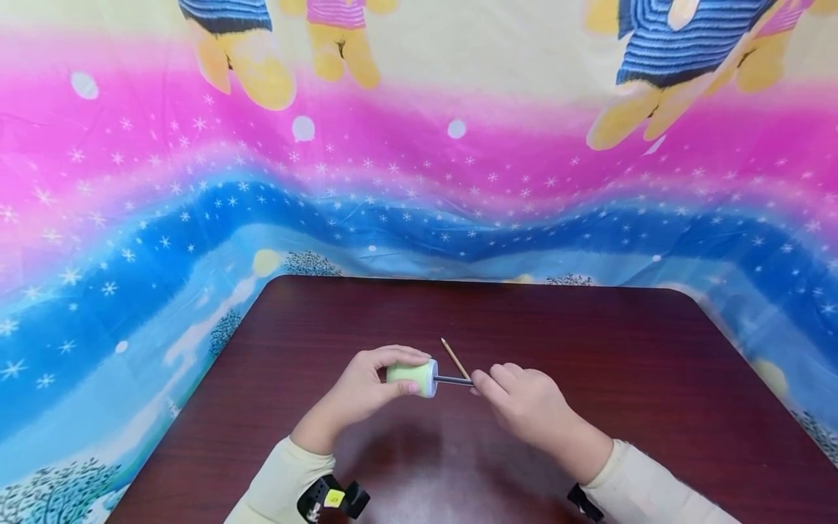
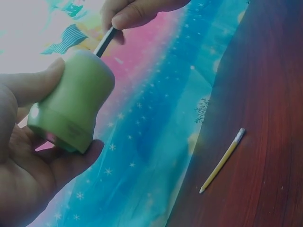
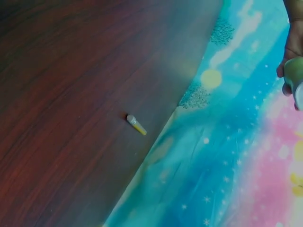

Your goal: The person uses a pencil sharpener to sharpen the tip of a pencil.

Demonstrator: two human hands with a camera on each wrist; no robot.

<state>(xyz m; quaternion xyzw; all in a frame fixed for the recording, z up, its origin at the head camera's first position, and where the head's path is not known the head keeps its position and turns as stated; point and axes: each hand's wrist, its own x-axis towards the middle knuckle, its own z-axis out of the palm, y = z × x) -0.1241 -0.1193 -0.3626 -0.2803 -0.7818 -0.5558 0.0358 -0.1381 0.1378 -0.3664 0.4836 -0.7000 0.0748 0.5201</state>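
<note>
My left hand (image 1: 358, 386) grips a green, waisted pencil sharpener (image 1: 402, 373), thumb on one side and fingers on the other. Its pale end faces right in the head view. From that end runs a slim dark pencil (image 1: 452, 380), its far part pinched in my right hand (image 1: 533, 406). Seen from the left wrist, the sharpener (image 2: 78, 90) tilts up toward the right hand's thumb and fingers (image 2: 137, 14). The right wrist view shows the left hand (image 3: 294, 45) with the sharpener (image 3: 294, 75) at its right edge; the right hand is outside that view.
A yellow pencil (image 1: 453, 355) lies on the dark red-brown table (image 1: 314, 320) beyond the hands, its pointed end away from me. A patterned blue and pink cloth (image 1: 393, 182) hangs around the table's back and sides. Each wrist wears a black camera band (image 1: 330, 498).
</note>
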